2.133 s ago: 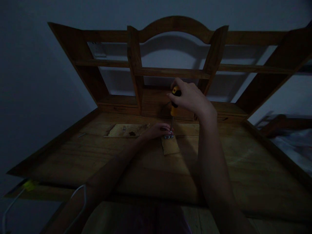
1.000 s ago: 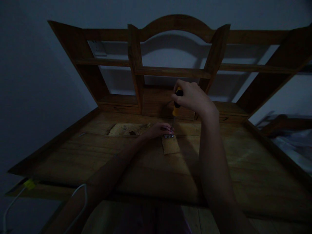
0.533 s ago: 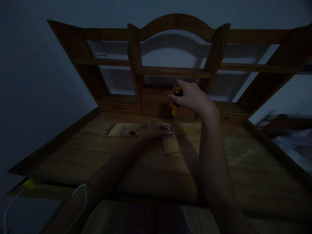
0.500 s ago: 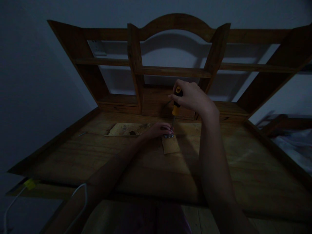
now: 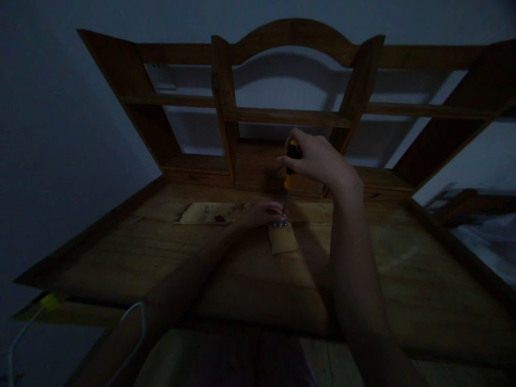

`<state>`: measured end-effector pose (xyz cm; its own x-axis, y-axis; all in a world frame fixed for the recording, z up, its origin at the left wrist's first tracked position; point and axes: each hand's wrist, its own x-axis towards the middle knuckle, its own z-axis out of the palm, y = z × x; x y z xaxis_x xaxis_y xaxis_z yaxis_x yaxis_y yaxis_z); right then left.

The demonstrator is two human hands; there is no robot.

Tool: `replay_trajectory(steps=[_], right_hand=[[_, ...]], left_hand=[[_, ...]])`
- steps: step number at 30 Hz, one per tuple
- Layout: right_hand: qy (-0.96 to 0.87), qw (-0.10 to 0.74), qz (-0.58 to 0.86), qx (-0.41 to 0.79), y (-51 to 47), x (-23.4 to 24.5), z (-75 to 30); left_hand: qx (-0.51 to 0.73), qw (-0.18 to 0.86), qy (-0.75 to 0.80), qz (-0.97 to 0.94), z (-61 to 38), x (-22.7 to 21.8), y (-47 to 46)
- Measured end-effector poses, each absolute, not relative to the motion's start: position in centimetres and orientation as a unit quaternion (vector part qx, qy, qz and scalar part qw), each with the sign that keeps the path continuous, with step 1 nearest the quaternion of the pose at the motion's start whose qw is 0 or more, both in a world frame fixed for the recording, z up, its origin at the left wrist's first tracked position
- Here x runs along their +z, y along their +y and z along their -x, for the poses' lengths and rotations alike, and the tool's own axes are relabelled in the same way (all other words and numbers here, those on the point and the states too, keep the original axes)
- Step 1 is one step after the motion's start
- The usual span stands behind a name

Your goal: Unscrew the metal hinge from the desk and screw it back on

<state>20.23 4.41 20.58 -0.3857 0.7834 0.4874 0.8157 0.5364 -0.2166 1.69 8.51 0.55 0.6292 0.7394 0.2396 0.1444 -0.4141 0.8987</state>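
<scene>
Right hand [image 5: 322, 161] wrapped around yellow-black screwdriver [image 5: 287, 181], frame center, shaft pointing down to metal plate [image 5: 279, 224]. Left hand [image 5: 263, 214] at plate's upper edge, can't tell if pinching. Small tan board [image 5: 283, 241] just below plate, on desktop [image 5: 242, 290].

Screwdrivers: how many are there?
1: the yellow-black screwdriver, in the grip of the right hand, tip down by the metal piece. Dark areas may hide others.

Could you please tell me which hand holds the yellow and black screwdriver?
The right hand, higher up, holds the screwdriver; the left hand is lower, by the small silver metal piece.
</scene>
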Motion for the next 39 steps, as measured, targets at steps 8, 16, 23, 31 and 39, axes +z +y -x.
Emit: replay_trajectory(steps=[8,16,23,31,39], right_hand=[[-0.837,0.264,0.478,-0.031,4.29,20.76,-20.23],[-0.831,0.269,0.486,-0.039,4.45,20.61,-20.32],[-0.836,0.259,0.482,-0.036,4.04,21.00,-20.18],[-0.831,0.274,0.483,-0.033,4.40,20.37,-20.30],[-0.836,0.262,0.481,-0.034,4.31,20.62,-20.28]], left_hand=[[0.316,0.457,0.284,-0.781,-1.79,1.32,8.02],[0.323,0.462,0.291,-0.773,-1.86,1.03,8.08],[0.331,0.455,0.301,-0.770,-1.89,0.89,8.16],[0.328,0.465,0.295,-0.768,-1.88,0.95,8.14],[0.329,0.460,0.303,-0.767,-1.90,0.98,8.07]])
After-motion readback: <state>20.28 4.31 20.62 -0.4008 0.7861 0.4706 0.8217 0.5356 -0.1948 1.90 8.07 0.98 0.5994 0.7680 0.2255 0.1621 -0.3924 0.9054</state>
